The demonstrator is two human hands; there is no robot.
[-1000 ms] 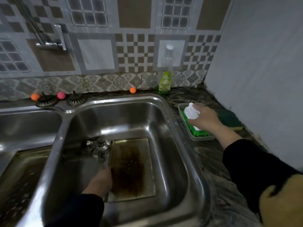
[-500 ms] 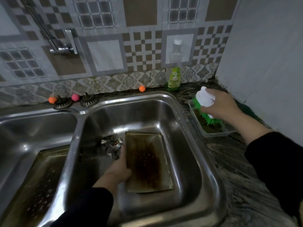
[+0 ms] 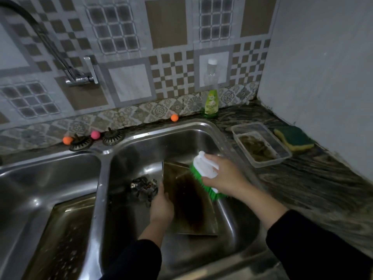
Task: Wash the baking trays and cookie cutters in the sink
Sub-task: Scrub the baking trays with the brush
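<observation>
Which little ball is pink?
The pink ball is the one between the two sink strainers behind the sinks. The ball left of it and the one near the soap bottle are both orange.

2 baking trays (image 3: 189, 207), 3 balls (image 3: 174, 117), 2 strainers (image 3: 113, 137), 1 brush (image 3: 203, 170).

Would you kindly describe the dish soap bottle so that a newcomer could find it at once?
Start at the right basin of the steel double sink and follow its far rim to the dark stone counter against the tiled wall. The dish soap bottle stands upright there, right of a small orange ball. It is the only tall thing there: clear top, white cap, green label.
</observation>
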